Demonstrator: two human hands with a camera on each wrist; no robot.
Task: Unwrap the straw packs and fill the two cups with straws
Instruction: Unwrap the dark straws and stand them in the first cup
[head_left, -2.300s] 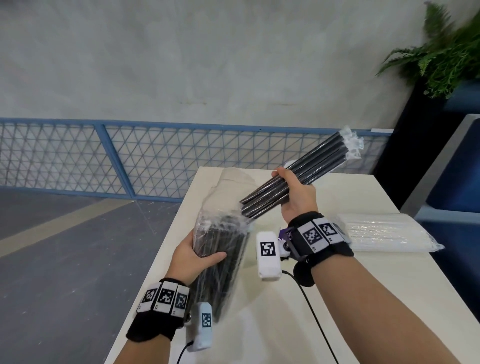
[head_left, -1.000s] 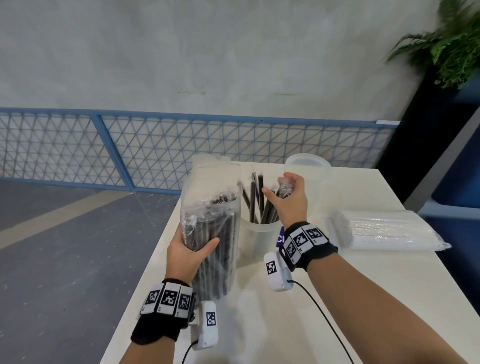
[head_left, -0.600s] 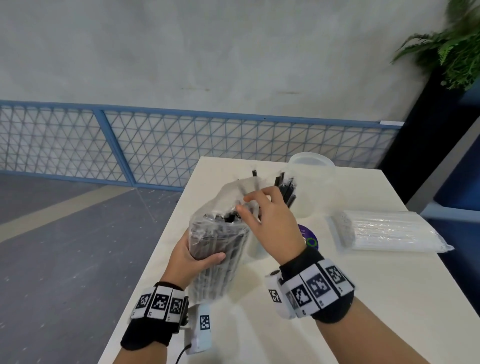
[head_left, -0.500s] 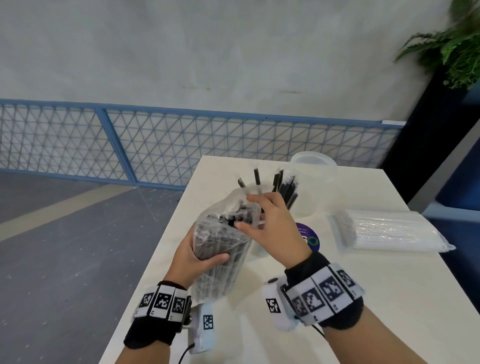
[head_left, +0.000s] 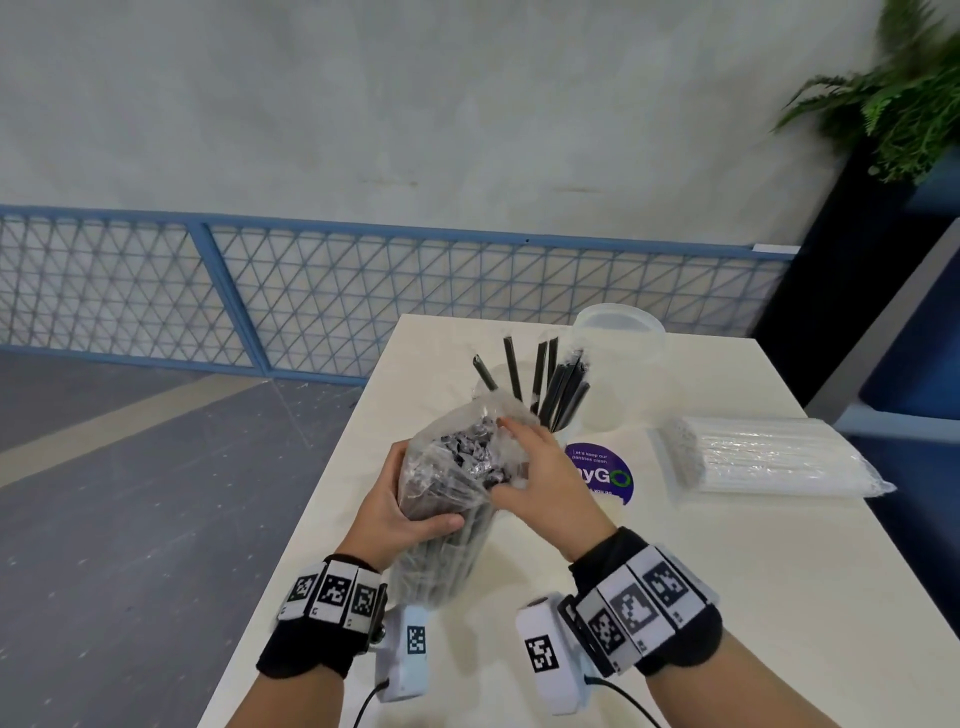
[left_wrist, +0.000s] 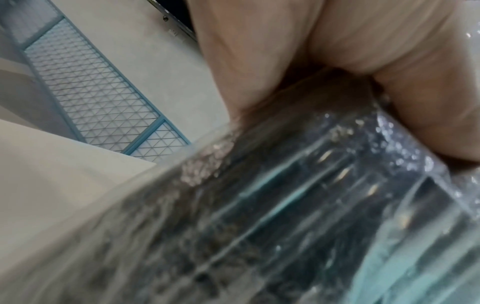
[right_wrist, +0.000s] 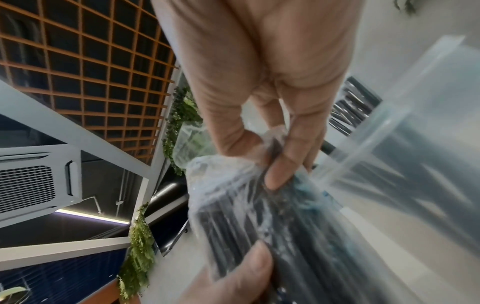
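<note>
- The opened pack of black straws (head_left: 447, 499) is being gripped mid-body by the left hand (head_left: 400, 512), tilted above the desk (head_left: 727, 571).
- Straw tops are being pinched by the right hand (head_left: 545, 483) fingers (right_wrist: 275, 176) at the mouth; the cup (head_left: 566, 415) is standing just beyond.

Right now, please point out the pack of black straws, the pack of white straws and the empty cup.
pack of black straws (head_left: 441, 499), head view, wrapped middle.
pack of white straws (head_left: 769, 457), head view, top of wrapper.
empty cup (head_left: 621, 325), head view, rim.
</note>
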